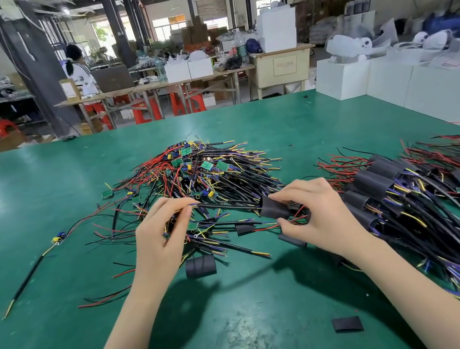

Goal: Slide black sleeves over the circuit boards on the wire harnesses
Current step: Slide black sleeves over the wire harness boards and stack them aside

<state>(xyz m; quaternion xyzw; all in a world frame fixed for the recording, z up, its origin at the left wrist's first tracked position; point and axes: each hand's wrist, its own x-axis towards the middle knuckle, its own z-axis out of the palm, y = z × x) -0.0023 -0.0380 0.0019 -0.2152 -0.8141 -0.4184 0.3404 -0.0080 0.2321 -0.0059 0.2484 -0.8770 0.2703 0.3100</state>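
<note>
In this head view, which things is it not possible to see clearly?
- Circuit board under the left hand: hidden by fingers.
- Inside of the black sleeve in the right hand: too dark.
- Sleeved harness pile: cut by right edge.
- Board markings: too small.

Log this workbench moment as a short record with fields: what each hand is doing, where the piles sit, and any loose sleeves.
left hand: left hand pinches a black cable of one harness
right hand: right hand holds a black sleeve at the cable's end
stage: sleeve being threaded on; board not yet covered
unsleeved pile: bare green boards and wires, centre of the green table
sleeved pile: sleeved harnesses, on the right
loose sleeves: one between the forearms; one flat near the front edge
</note>
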